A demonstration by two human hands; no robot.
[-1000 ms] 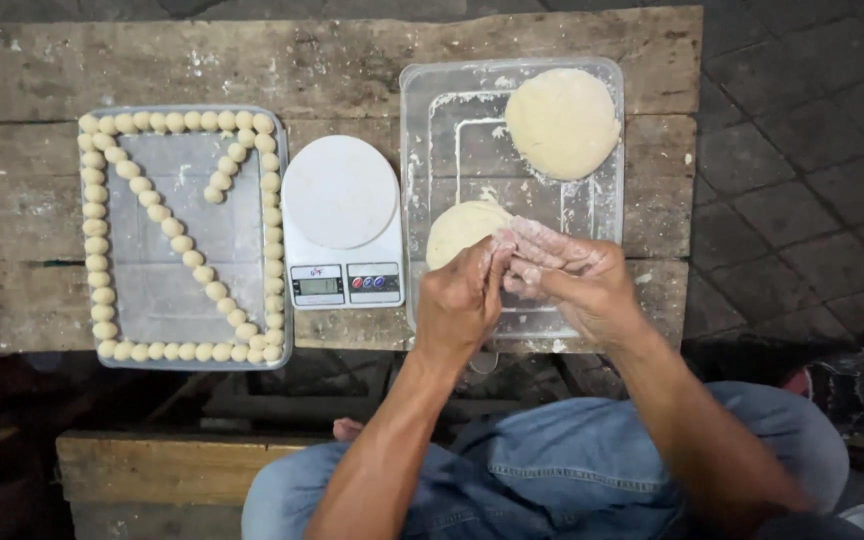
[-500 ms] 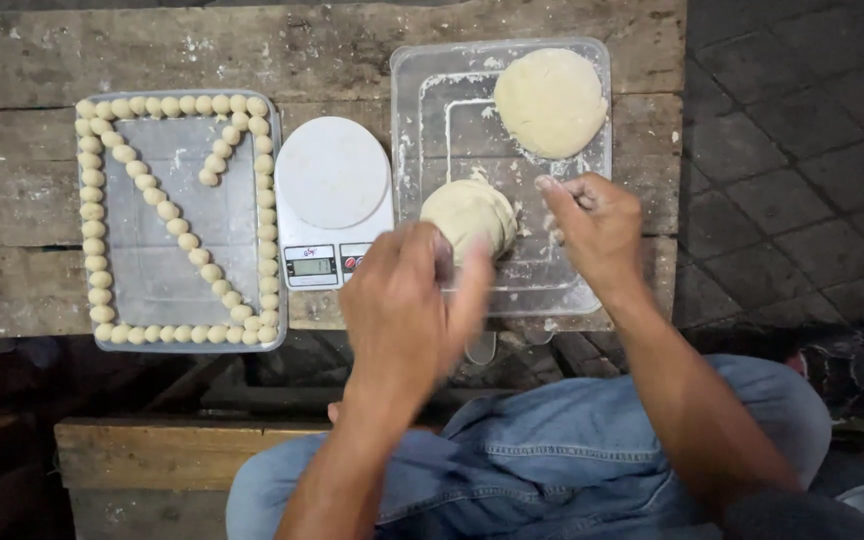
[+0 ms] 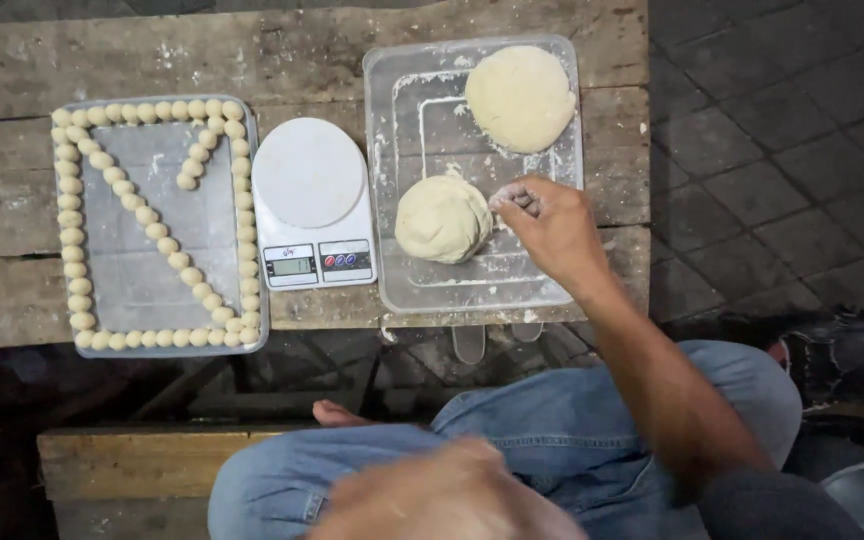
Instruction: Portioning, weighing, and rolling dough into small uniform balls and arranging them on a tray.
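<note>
Nearest the lens, blurred left hand [image 3: 452, 495] above denim knees, grip impossible to tell. Farther out, right hand [image 3: 549, 230] loosely curled, holding nothing, fingertips beside smaller dough lump [image 3: 442, 218] in floured clear tray [image 3: 392, 150]. Beyond, larger dough round [image 3: 520, 98].

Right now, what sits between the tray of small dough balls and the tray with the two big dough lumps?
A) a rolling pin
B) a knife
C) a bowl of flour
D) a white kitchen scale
D: a white kitchen scale with a round platform stands on the wooden table between the tray of small dough balls and the clear tray holding two dough lumps.
</note>
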